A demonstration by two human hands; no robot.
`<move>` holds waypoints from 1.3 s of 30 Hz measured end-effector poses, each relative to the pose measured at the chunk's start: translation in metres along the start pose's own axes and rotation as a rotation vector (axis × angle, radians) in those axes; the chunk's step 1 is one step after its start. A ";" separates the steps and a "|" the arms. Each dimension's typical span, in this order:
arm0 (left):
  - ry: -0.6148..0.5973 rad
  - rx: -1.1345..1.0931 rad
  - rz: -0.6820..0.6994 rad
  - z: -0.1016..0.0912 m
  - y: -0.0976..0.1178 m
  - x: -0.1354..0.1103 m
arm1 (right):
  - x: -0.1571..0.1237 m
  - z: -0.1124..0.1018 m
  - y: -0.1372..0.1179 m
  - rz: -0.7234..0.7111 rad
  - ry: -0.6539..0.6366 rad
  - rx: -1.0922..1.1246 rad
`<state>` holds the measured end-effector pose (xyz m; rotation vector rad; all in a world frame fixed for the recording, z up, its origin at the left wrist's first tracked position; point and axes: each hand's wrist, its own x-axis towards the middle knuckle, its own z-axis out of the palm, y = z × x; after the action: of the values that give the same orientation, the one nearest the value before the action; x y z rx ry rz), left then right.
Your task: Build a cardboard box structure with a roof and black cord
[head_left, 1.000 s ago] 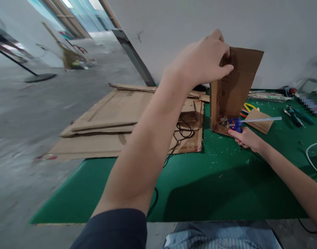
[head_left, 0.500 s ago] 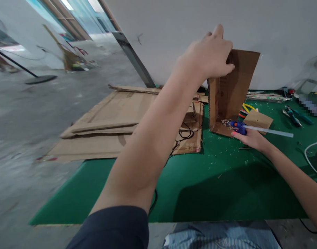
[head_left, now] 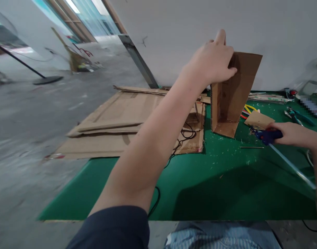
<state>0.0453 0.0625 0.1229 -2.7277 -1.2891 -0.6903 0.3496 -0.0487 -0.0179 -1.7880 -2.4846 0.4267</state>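
Observation:
My left hand [head_left: 215, 58] is closed on the upper left edge of a folded cardboard piece [head_left: 231, 97], which stands upright on the green table. Its side walls and bottom flap form an open, box-like corner; my hand hides part of its top. To the right, my right hand [head_left: 285, 133] grips a blue glue gun [head_left: 267, 135] with a long, clear glue stick [head_left: 290, 165] sticking out of its back. The gun's nozzle points left, apart from the cardboard. Close behind the nozzle lies a small square of cardboard [head_left: 259, 119].
Flattened cardboard sheets [head_left: 109, 114] cover the table's left part, with a black cable [head_left: 187, 134] over them. A thin metal rod [head_left: 252, 147] lies in front of the glue gun. Pliers [head_left: 293, 116] and thin strips [head_left: 271, 98] lie at the back right, near the wall.
My right hand has drawn the glue gun away from the cardboard's bottom flap, to the right, and turned it. My left hand keeps its hold on the cardboard.

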 end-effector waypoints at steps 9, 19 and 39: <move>0.109 -0.497 0.086 0.032 -0.036 0.028 | 0.037 0.030 0.011 0.214 0.282 -0.223; 0.220 -0.271 0.039 0.013 -0.013 0.007 | 0.061 0.072 0.031 0.041 0.585 -0.157; 0.003 -1.109 0.092 0.107 -0.072 -0.032 | 0.047 0.063 -0.016 0.279 0.471 -0.337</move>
<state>0.0138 0.1105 0.0035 -3.4884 -0.8860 -1.8323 0.3071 -0.0216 -0.0800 -2.0599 -2.0752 -0.3924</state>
